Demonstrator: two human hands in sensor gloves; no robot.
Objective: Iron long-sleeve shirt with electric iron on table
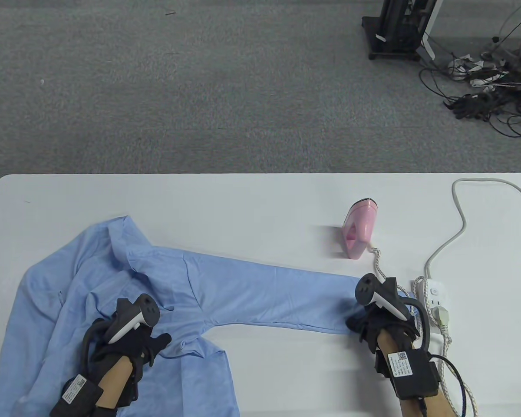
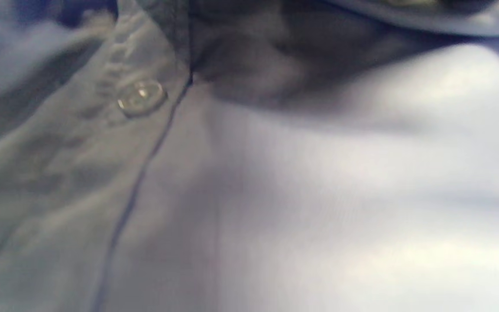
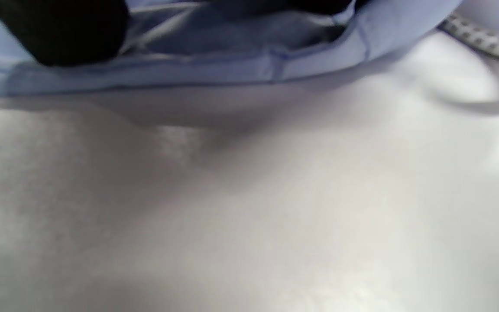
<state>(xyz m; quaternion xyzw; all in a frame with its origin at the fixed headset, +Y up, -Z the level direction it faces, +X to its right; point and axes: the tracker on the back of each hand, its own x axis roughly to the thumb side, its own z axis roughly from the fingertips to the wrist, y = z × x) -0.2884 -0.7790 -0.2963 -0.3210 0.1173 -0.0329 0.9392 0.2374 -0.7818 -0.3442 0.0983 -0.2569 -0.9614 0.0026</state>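
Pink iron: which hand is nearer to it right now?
Right. The right hand is at the sleeve cuff, just in front of the pink iron. The left hand rests on the shirt body, far to the iron's left.

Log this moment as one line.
left hand rests on shirt | right hand at cuff | iron standing, untouched
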